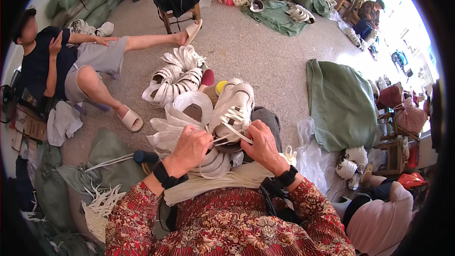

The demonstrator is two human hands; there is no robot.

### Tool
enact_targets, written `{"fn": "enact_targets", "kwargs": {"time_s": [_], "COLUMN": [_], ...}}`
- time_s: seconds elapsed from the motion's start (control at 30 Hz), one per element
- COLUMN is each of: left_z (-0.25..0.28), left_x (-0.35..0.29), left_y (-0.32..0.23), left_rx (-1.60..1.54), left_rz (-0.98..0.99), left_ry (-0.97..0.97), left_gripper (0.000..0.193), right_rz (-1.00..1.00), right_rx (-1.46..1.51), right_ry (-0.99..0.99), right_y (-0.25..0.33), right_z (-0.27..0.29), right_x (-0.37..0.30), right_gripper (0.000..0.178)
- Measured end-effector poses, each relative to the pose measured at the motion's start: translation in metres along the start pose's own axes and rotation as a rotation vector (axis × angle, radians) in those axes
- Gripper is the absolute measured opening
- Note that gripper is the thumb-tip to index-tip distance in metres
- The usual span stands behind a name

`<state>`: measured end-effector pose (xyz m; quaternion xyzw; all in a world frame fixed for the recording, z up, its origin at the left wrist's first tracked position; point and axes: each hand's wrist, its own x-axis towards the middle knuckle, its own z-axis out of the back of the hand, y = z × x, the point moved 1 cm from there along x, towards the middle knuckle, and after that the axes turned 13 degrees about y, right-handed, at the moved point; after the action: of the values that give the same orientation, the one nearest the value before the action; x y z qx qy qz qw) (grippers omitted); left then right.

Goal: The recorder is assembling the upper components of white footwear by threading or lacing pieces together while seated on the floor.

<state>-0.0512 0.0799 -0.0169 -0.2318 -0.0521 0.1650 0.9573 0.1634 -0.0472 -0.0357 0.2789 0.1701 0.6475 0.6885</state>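
In front of me a white sneaker [240, 98] lies with its toe pointing away, and a white shoelace [232, 119] is threaded through its upper part. My left hand [191, 146] is closed at the left of the shoe's opening, pinching a strand of the lace. At the right side, my right hand [263, 144] pinches another strand, pulled out flat between fingers and shoe. Both hands wear black wristbands. Beneath them a thick bundle of cream laces [227, 179] stretches across my lap. White shoe uppers [163, 125] are stacked just beyond my left hand.
More uppers [177, 78] form a ring on the floor ahead. A person [52, 61] sits at the left, legs extended. Green cloth [339, 104] and clear plastic [310, 154] lie at the right. Other people sit farther back and at lower right. A black-draped stool [176, 2] stands behind.
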Motion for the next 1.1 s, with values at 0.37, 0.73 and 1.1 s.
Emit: {"fn": "enact_targets", "kwargs": {"time_s": [0.37, 0.73, 1.1], "left_z": [0.038, 0.064, 0.108], "left_x": [-0.023, -0.015, -0.032], "left_y": [0.020, 0.044, 0.059], "left_rx": [0.014, 0.269, 0.474], "left_rz": [0.062, 0.059, 0.199], "left_ry": [-0.051, -0.238, -0.273], "left_gripper": [0.003, 0.010, 0.012], "right_rz": [-0.070, -0.269, -0.014], "right_rx": [0.107, 0.519, -0.141], "right_ry": [0.003, 0.041, 0.075], "right_y": [0.000, -0.016, 0.015], "right_z": [0.006, 0.016, 0.023], "right_x": [-0.001, 0.008, 0.005], "right_gripper": [0.020, 0.022, 0.041]}}
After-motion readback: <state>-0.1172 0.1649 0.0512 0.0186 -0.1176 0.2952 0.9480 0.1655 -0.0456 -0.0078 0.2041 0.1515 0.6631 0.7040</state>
